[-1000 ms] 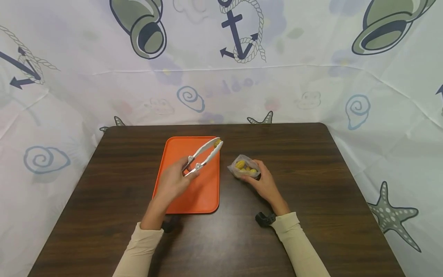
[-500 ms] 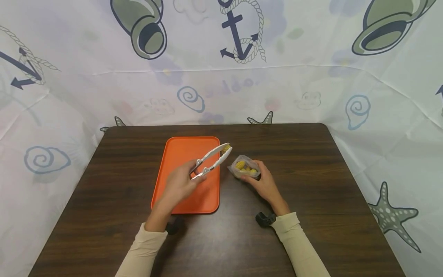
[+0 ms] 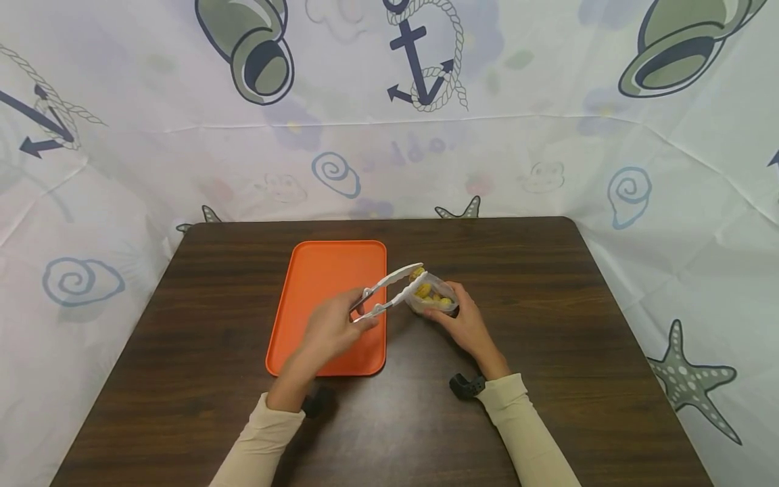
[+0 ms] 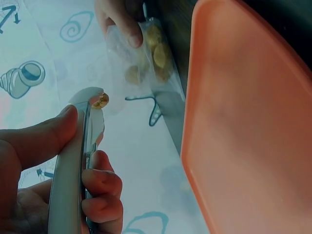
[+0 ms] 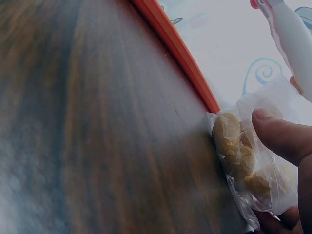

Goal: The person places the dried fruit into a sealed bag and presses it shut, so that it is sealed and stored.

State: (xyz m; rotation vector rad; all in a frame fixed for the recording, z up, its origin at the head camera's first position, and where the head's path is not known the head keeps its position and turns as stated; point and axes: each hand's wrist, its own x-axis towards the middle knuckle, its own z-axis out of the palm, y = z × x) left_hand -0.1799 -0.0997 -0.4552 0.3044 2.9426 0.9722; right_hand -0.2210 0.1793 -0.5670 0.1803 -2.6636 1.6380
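Observation:
My left hand (image 3: 333,328) grips a pair of white-tipped tongs (image 3: 399,272) from the tray side. Between the tong tips sits a small yellow-brown lump (image 4: 101,101), its kind unclear. The tips reach over the left rim of a clear plastic bag (image 3: 439,285), which stands with its mouth up on the table. Inside it lie several similar yellow lumps (image 5: 226,130). My right hand (image 3: 467,323) holds the bag from the right, thumb in front; its other fingers are mostly hidden behind the plastic.
An orange tray (image 3: 341,264) lies left of the bag, partly beneath my left hand. The dark wood table (image 3: 535,284) extends to both sides. A patterned white cloth (image 3: 523,149) hangs behind the table's back edge.
My left hand has moved right and slightly toward me, carrying the tongs and the lump from above the tray to the bag's mouth. The right hand and bag have stayed put.

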